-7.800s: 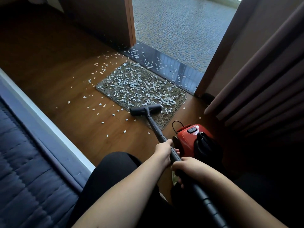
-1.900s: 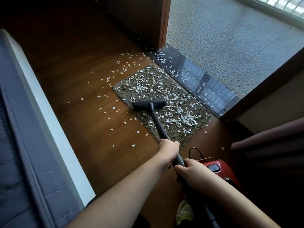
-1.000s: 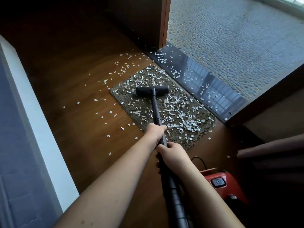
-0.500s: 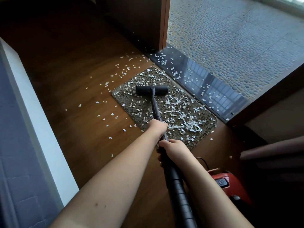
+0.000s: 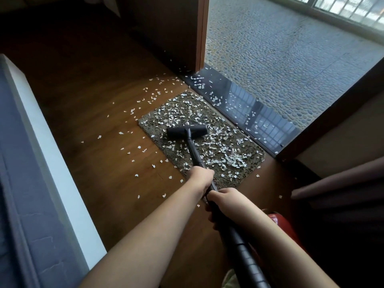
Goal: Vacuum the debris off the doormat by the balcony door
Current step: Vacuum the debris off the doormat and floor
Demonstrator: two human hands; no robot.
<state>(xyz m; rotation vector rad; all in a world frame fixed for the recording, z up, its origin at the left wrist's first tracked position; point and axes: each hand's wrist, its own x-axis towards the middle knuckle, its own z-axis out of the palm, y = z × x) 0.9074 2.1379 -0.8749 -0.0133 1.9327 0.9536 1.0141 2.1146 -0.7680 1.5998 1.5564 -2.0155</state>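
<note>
A brown doormat [image 5: 245, 171] lies on the wooden floor beside the balcony threshold, strewn with white debris flakes [image 5: 230, 157]. The black vacuum floor head [image 5: 187, 130] rests on the mat's left middle part. Its black wand [image 5: 194, 152] runs back toward me. My left hand [image 5: 202, 176] grips the wand further forward, over the mat's near edge. My right hand [image 5: 225, 199] grips it just behind, where the ribbed hose [image 5: 247, 258] begins. The red vacuum body [image 5: 283, 225] shows partly behind my right forearm.
White flakes also dot the wooden floor [image 5: 116, 125] left of the mat and the dark glossy threshold [image 5: 255, 117]. A wooden door edge [image 5: 200, 32] stands at the back. The pebbled balcony floor [image 5: 280, 48] lies beyond. A bed edge [image 5: 41, 163] runs along the left; curtains [image 5: 342, 194] hang right.
The floor head has been drawn back toward me across the mat, from its far-left part to its left middle. Both hands keep their grip on the wand.
</note>
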